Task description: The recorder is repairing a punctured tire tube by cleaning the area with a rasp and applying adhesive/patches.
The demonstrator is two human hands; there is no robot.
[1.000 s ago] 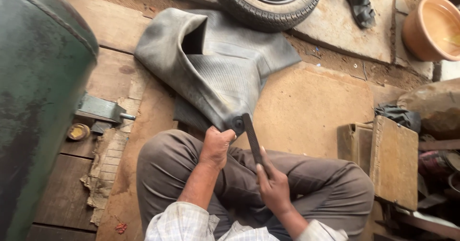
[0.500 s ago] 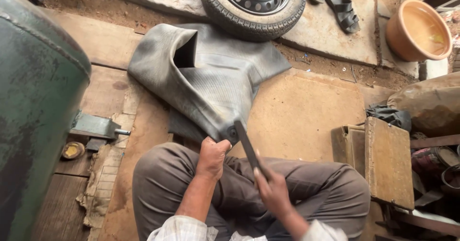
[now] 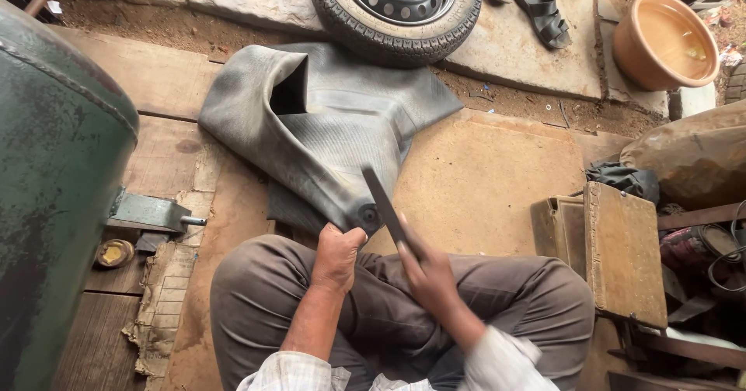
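Left hand (image 3: 336,253) closed on the near edge of the grey inner tube (image 3: 326,127), fingers pinching the rubber just beside the dark valve spot (image 3: 367,217). Right hand (image 3: 426,271) wrapped around the handle of a flat dark file (image 3: 385,203), blade angled up and away, crossing the tube edge close to the left fingers. Tube spread over the wooden floor (image 3: 482,181), ahead of both hands. Risk, as judged: blade slipping off the rubber and striking the left fingers, owing to their closeness; grip on the folded edge possibly giving way under a stroke. Orange basin (image 3: 667,40) well apart, beyond the right hand, holding what looks like cloudy water. Wheel (image 3: 395,6) farther ahead.
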